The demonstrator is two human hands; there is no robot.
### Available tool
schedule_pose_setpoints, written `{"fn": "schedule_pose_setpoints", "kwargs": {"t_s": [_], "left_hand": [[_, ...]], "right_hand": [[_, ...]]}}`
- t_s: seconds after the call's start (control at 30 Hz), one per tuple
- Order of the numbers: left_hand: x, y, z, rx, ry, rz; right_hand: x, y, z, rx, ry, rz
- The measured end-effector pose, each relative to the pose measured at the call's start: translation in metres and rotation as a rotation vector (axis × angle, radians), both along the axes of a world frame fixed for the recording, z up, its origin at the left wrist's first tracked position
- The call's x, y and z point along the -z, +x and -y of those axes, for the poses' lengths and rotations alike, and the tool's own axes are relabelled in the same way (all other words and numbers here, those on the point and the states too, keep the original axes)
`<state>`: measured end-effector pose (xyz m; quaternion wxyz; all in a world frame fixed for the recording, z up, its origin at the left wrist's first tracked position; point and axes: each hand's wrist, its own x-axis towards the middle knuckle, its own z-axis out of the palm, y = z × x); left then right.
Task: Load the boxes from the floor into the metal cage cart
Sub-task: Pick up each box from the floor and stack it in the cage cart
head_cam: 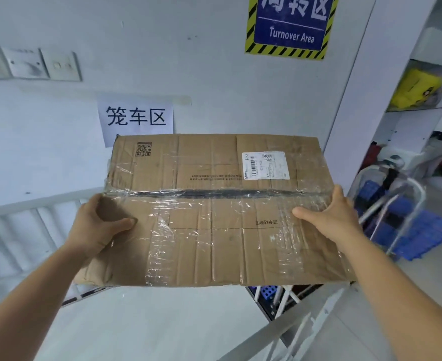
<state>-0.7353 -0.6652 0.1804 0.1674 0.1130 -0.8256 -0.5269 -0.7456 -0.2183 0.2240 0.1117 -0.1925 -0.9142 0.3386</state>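
1. A taped cardboard box (214, 212) fills the middle of the frame, held up in the air.
2. The left hand (100, 225) grasps the box's left edge, thumb lying on top.
3. The right hand (332, 217) grasps its right edge, thumb likewise on top.
4. A white shipping label (265, 165) sits at the box's upper right, a printed QR code (143, 149) at its upper left.
5. White bars of the metal cage cart (19, 230) show at left and lower right, below the box.
6. A blue "Turnover Area" sign (290, 24) hangs on the wall at top.

Both hands (99, 225) (332, 217) hold a taped cardboard box (214, 204).
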Motion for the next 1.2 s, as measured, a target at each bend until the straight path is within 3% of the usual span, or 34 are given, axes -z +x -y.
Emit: {"fn": "schedule_pose_setpoints", "kwargs": {"t_s": [0.23,0.5,1.2], "left_hand": [[0.032,-0.01,0.04,-0.187,-0.068,0.119],[0.086,-0.042,0.035,-0.358,-0.125,0.309],[0.267,-0.165,0.004,-0.402,-0.071,0.767]], "right_hand": [[0.037,-0.073,0.038,-0.137,0.005,0.082],[0.104,-0.171,0.046,-0.285,-0.044,0.234],[0.292,-0.353,0.023,-0.506,-0.019,0.647]]}}
